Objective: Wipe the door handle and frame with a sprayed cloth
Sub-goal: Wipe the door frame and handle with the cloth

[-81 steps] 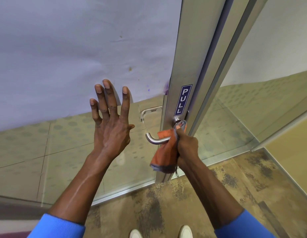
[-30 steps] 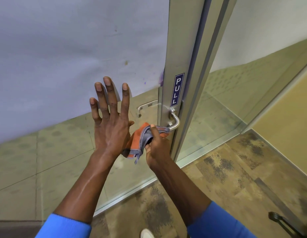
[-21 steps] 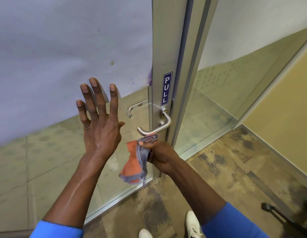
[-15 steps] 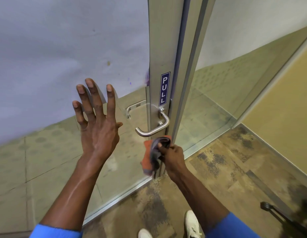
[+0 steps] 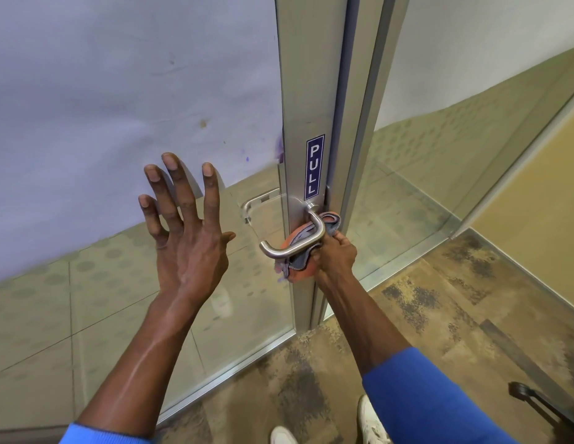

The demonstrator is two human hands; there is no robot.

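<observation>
Handle [image 5: 295, 241]: silver lever on the metal frame [image 5: 306, 91], curving out toward the camera and leftward.

Cloth [image 5: 300, 267]: orange with grey edging, bunched behind and under the handle, pressed to the frame. One fold pokes up just right of the handle's base; the rest hangs just below the lever.

Right hand [image 5: 335, 256]: clenched on the cloth, just right of and below the handle, knuckles against the frame edge.

Left hand [image 5: 186, 232]: released, fingers spread, flat against the glass [image 5: 119, 299] well left of the handle (holding nothing).

Blue "PULL" sticker [image 5: 314, 166] on the frame directly above the handle.

A second handle [image 5: 257, 203] shows through the glass, just left of the first.

Below the handle: patterned brown carpet [image 5: 423, 315], white shoes [image 5: 370, 421] at the bottom edge. Blue sleeves [image 5: 423, 402] on both forearms.
</observation>
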